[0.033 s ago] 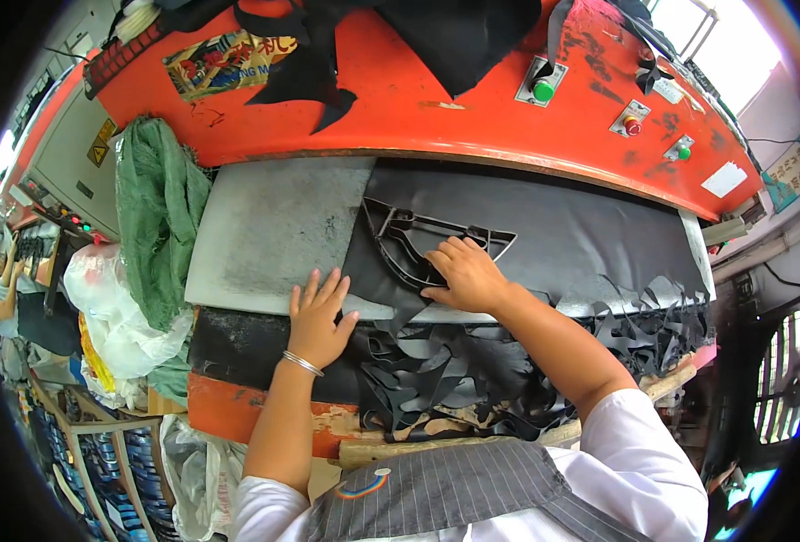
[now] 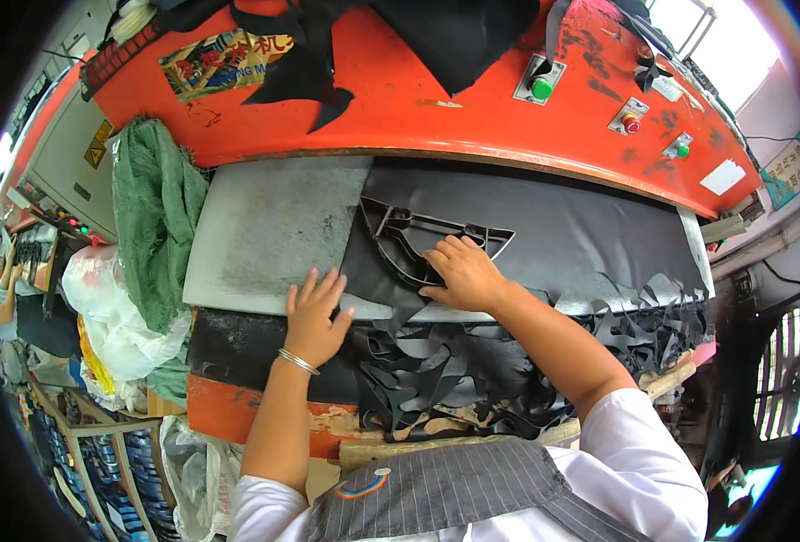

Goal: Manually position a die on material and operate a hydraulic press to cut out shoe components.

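Observation:
My right hand [image 2: 465, 274] grips the near side of a dark metal cutting die [image 2: 402, 215], a roughly triangular frame with a curved edge and inner braces. The die rests on the left part of a black leather-like sheet [image 2: 589, 230], over a pale grey cutting board [image 2: 260, 221]. Fingers spread, my left hand [image 2: 317, 316] lies at the board's front edge, left of the sheet, holding nothing. Ragged black offcuts [image 2: 472, 370] hang along the front edge below my right forearm.
Across the back stands an orange press beam [image 2: 382, 117] with a green button [image 2: 542, 88] and a red button [image 2: 631, 125]. Black scraps drape over its top. Green sacking [image 2: 156, 226] and white plastic bags [image 2: 115, 312] crowd the left. A wooden pole [image 2: 400, 449] runs along the front.

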A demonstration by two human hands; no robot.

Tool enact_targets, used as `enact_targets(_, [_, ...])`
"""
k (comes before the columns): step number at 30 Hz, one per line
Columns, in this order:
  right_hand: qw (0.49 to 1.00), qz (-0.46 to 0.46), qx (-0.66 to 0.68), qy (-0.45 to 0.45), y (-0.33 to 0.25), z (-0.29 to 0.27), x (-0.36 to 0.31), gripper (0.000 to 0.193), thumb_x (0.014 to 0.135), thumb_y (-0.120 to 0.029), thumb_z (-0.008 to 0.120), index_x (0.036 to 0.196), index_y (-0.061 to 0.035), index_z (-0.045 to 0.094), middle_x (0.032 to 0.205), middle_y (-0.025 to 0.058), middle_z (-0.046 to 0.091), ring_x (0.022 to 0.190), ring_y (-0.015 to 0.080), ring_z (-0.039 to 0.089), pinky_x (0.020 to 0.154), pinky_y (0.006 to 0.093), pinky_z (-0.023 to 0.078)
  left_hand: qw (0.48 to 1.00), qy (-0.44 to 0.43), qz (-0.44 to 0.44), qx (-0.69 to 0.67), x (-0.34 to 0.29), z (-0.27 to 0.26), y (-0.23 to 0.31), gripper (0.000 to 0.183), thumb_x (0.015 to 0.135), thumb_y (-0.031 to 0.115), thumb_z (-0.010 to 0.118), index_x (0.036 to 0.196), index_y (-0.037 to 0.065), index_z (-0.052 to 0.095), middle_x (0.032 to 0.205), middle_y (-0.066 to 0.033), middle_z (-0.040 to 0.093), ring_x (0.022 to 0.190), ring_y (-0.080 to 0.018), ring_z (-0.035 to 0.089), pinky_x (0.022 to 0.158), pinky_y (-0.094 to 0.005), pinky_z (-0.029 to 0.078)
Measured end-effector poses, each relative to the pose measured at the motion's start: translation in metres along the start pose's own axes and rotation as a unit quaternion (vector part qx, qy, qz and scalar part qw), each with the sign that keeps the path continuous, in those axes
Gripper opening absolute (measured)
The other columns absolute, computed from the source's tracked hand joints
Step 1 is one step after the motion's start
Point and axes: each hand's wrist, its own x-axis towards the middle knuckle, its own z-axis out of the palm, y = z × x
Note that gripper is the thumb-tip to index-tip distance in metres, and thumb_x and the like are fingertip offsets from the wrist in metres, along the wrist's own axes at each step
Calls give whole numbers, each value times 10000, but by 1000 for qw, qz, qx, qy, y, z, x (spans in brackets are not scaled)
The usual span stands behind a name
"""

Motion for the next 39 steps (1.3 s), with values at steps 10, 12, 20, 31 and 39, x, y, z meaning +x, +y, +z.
enact_targets(10, [966,193,66,158,26,7,-39,876,618,-433,832,1367,-191,449,1417,201,350,1319,395,336,1102,559,182,988,50,-53,-133,129,40,-27,650,867,98,482,1469,30,247,1377,-166,497,1300,-300,435,1135,-452,209])
enact_targets(12, [938,307,105,124,32,20,-61,884,631,-423,838,1376,-188,423,1460,263,264,1367,443,259,1106,563,159,994,34,-60,-79,137,49,-20,673,857,86,470,1477,26,214,1386,-154,492,1305,-285,432,1141,-442,204])
enact_targets(20, [935,293,81,184,31,48,-56,704,628,-433,842,1154,-97,515,1405,267,355,1359,461,270,1064,603,199,994,14,-57,-87,146,47,-16,736,818,70,458,1492,25,167,1382,-156,501,1319,-219,426,1162,-425,180])
enact_targets(31, [948,264,65,168,35,34,-59,655,637,-489,806,1081,-78,554,1332,318,397,1315,480,331,1017,628,245,996,30,-29,-84,139,36,-17,778,792,68,464,1494,14,135,1310,-175,561,1286,-287,459,1168,-414,190])
enact_targets(39, [947,268,52,172,33,14,-79,673,675,-524,763,1140,-84,555,1366,375,353,1342,482,292,1040,639,221,999,21,-18,-22,135,30,8,823,789,88,473,1501,21,67,1364,-224,489,1309,-331,417,1162,-457,181])
